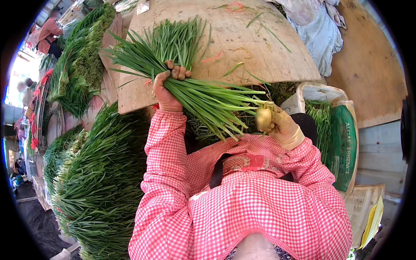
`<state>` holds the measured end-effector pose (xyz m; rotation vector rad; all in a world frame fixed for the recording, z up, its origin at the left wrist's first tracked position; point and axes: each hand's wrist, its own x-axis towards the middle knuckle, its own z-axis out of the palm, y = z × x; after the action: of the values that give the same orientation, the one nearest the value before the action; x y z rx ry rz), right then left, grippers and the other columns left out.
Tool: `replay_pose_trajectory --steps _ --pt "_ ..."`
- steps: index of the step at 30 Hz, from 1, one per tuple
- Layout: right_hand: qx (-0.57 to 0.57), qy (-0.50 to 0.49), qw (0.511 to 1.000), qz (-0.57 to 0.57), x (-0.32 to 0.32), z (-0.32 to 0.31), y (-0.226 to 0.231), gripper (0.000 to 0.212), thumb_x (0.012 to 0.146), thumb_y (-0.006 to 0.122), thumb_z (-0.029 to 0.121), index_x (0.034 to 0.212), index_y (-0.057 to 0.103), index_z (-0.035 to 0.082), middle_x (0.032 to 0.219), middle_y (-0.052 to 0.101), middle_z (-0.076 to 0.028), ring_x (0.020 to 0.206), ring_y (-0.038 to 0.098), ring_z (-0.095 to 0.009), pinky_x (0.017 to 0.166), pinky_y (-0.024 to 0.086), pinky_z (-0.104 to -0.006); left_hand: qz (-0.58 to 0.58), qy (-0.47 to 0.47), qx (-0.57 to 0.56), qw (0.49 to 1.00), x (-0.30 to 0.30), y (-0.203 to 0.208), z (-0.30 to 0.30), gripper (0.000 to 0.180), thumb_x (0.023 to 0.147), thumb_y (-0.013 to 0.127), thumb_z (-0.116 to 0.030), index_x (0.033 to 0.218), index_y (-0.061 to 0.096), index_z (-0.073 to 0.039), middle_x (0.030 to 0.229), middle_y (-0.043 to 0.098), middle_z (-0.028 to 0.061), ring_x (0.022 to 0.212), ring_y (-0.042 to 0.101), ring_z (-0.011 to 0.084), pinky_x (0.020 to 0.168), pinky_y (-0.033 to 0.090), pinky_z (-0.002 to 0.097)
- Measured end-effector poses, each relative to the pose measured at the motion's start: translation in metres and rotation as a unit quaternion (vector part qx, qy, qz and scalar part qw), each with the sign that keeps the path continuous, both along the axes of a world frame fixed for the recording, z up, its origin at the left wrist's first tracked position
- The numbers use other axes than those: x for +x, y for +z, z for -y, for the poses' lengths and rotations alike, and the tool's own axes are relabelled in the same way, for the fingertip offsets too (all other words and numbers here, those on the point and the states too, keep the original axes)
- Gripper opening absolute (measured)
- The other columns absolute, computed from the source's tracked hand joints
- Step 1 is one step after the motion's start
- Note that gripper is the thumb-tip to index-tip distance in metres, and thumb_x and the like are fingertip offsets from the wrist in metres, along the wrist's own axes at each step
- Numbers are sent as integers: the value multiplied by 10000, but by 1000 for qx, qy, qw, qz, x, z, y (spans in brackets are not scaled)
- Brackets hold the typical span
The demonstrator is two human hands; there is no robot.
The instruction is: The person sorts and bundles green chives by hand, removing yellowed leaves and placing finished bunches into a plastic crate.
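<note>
A bunch of long green garlic chives lies slantwise in my left hand, whose bare, soiled fingers are wrapped round it. The leaf tips point to the far left and the pale stem ends to the right. My right hand, in a thin cream glove, is at those stem ends with its fingers closed. A shiny gold-coloured piece shows at its thumb, blurred; what the fingers pinch is hidden. Just beyond my left hand, a second heap of chives rests on the wooden board.
Large piles of chives stand at my left and farther left. To the right are a white foam box with greens and a green printed sack. Pale cloth lies at the far right. Another person is at the far left.
</note>
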<state>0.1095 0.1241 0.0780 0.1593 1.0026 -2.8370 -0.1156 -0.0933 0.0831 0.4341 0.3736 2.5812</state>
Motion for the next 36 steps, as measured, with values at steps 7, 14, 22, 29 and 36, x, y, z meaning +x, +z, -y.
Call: replay_pose_trajectory --steps 7,14,22,29,36 --pt "155 26 988 6 27 -32 22 230 830 610 178 1009 513 72 748 515 -12 615 471 -116 553 384 -249 66 48 125 989 -4 4 28 165 729 511 -119 871 454 -59 652 410 3 624 408 142 709 405 305" --pt "506 117 854 -35 -16 -3 -4 617 740 672 89 1285 385 68 1218 443 -56 1126 407 -136 891 393 -287 52 -26 152 987 1 5 17 156 763 524 -107 898 468 -50 662 458 -10 648 477 135 760 441 305" --pt "194 93 976 31 -40 46 -43 456 872 560 164 1288 403 60 1080 579 -37 808 584 -112 629 499 -233 88 -52 157 982 3 5 15 169 734 527 -122 883 478 -58 645 442 -10 635 455 130 712 419 293" --pt "272 144 950 54 -33 39 -13 286 907 514 198 1122 517 9 904 586 -38 708 556 -90 623 459 -201 69 -29 151 986 1 4 22 177 753 540 -127 900 468 -59 656 445 -19 639 447 118 736 412 286" --pt "207 105 971 -54 -5 7 7 290 904 511 280 951 562 -1 737 597 -38 569 502 -95 467 341 -177 55 7 145 988 -4 6 27 193 758 531 -141 912 454 -52 662 461 -2 663 478 137 747 421 275"
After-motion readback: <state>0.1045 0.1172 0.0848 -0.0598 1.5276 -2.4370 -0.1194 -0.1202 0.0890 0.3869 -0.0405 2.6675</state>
